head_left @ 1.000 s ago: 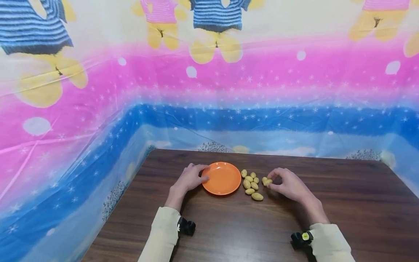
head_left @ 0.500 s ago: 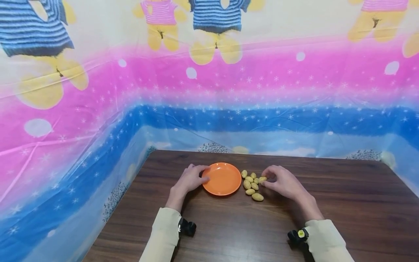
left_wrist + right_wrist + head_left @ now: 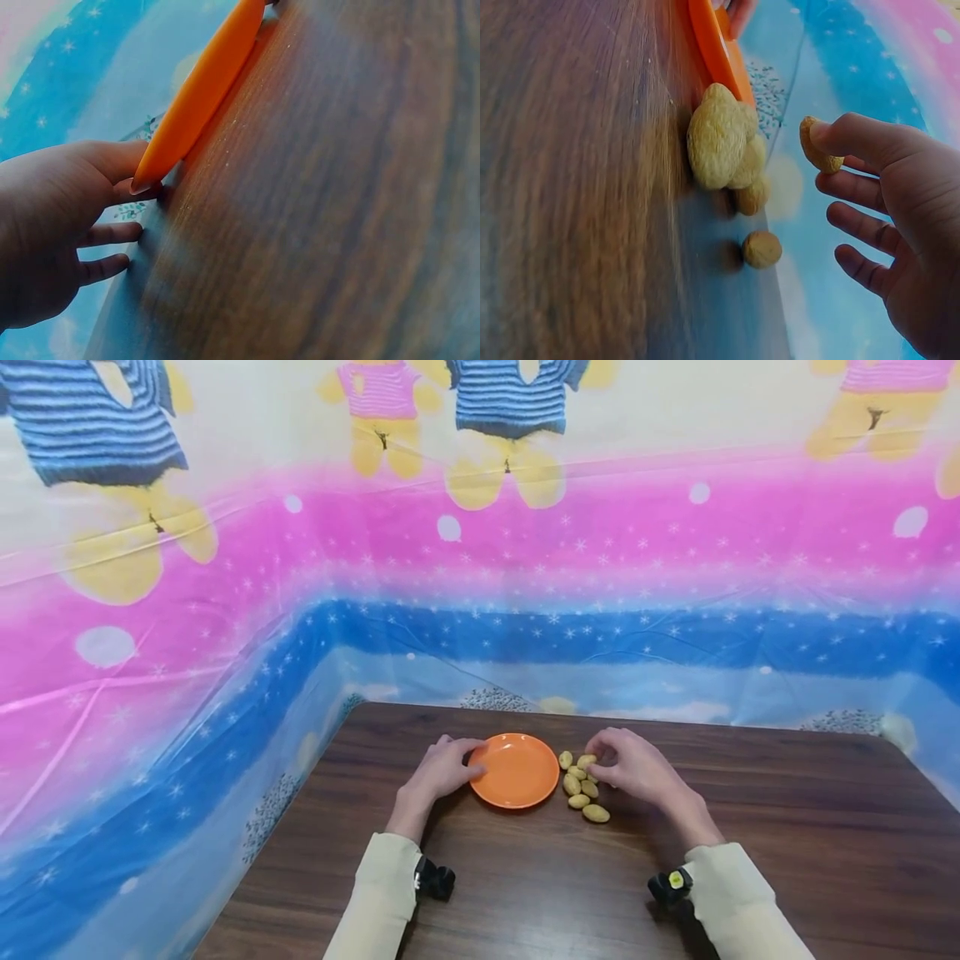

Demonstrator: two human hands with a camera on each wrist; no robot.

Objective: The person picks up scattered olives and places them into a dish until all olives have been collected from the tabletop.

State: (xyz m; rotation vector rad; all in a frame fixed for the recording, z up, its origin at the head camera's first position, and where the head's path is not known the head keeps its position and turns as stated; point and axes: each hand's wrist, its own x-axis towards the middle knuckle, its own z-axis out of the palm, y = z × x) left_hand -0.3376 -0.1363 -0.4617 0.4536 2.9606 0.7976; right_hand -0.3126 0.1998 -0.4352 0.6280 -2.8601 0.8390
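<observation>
An orange plate [image 3: 516, 772] lies on the table, its left rim pinched between the thumb and fingers of my left hand [image 3: 435, 770]. In the left wrist view, the plate [image 3: 199, 94] is seen edge-on, with the lower fingers spread below the rim. My right hand [image 3: 637, 767] pinches a small tan nut-like piece [image 3: 826, 160] with a rough surface, thumb on one side and fingers on the other. The other fingers extend loosely. Several similar tan pieces [image 3: 716, 142] are clustered at the plate's right side, just below and beside the right fingertips in the head view.
The dark wood table [image 3: 540, 877] reaches back to a printed cloth backdrop [image 3: 600, 568] in pink and blue. A black wrist camera [image 3: 435, 878] sits at the left sleeve and another wrist camera [image 3: 670, 885] at the right sleeve.
My right hand has moved left and slightly back, carrying the nut-like piece from the right of the cluster to over its far side. My left hand stays on the plate's rim.
</observation>
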